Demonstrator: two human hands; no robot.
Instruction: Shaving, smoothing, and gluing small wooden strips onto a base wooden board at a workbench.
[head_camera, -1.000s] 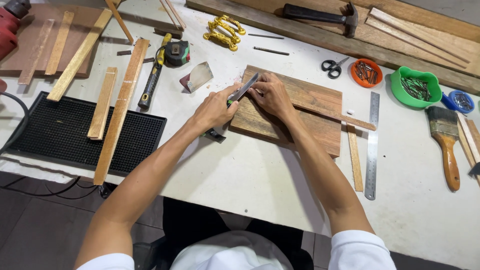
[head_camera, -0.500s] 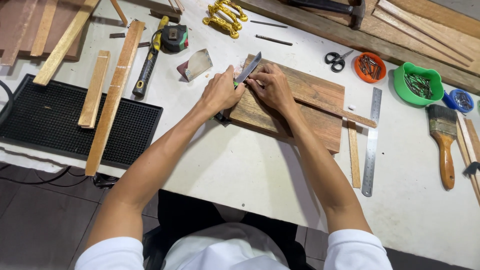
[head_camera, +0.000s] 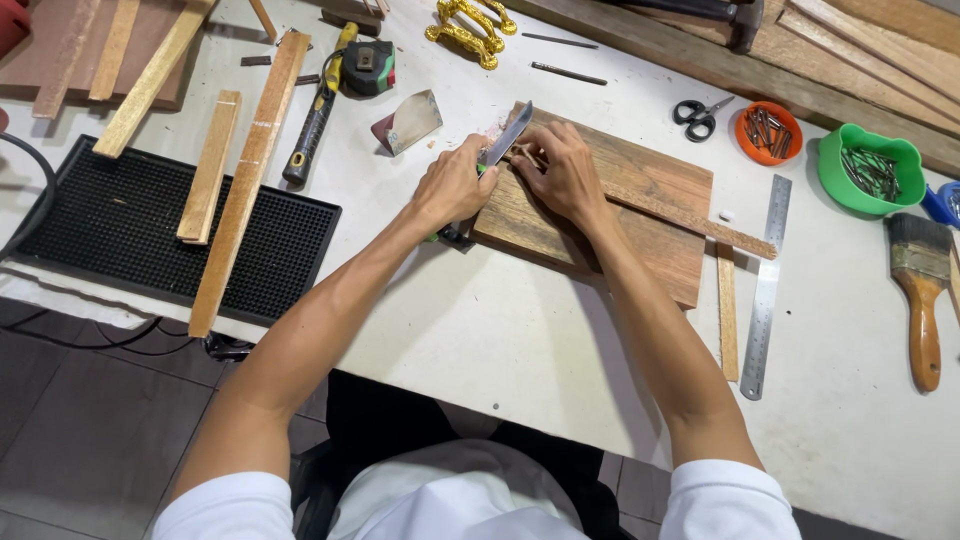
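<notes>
Left hand (head_camera: 452, 188) gripping utility knife (head_camera: 505, 137), right hand (head_camera: 560, 175) closed, pinning thin wood strip (head_camera: 690, 215) to board (head_camera: 640, 240); trimming at strip end underway, few shavings so far

White short sleeves on both arms, ending above elbows. White shirt front shows at bottom of view, soft folds in cloth. Dark trousers below shirt, near table edge. Arms bare from sleeve down. Left hand (head_camera: 452, 186) bare, no glove. Right hand (head_camera: 560, 172) bare too. No watch, ring or band seen on wrists or fingers. Face not in view.
</notes>
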